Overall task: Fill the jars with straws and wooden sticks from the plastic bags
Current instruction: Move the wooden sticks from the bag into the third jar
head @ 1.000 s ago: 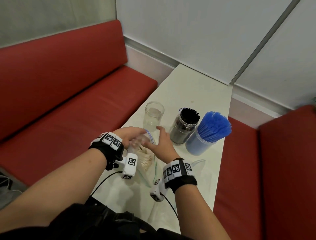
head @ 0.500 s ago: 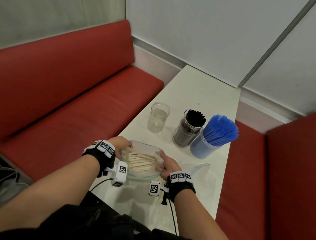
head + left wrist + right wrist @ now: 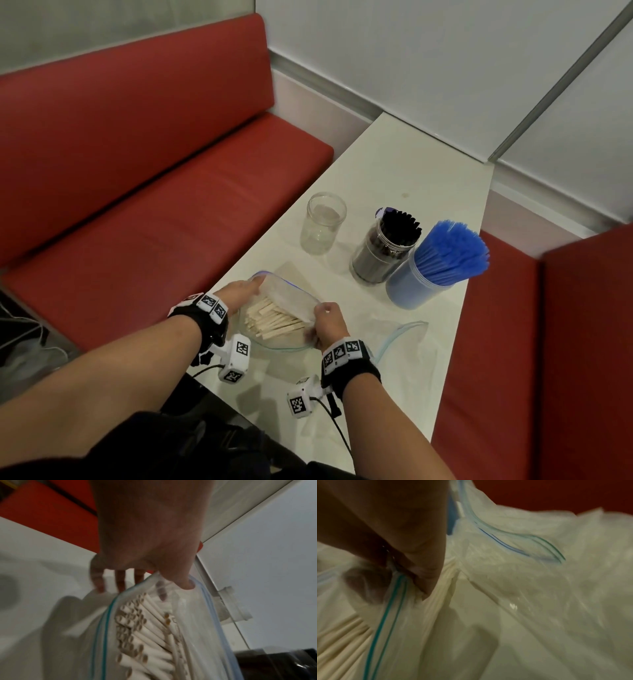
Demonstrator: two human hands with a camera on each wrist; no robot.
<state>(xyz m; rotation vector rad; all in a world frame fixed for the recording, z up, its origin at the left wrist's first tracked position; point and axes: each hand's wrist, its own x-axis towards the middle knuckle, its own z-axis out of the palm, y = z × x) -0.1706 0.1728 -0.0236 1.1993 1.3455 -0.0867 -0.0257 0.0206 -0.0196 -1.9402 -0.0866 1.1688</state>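
Both hands are pinching the mouth of a clear zip bag [image 3: 291,298] wide: left hand [image 3: 239,291] at one corner, right hand [image 3: 327,323] at the other. Pale tubular straws [image 3: 145,626] are lying bundled inside. Beyond the hands, an empty glass jar [image 3: 323,222], a jar of black straws [image 3: 383,250] and a jar of blue straws [image 3: 428,270] are standing.

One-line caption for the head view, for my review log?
Both hands, left and right, hold open a bag of pale sticks near an empty jar.
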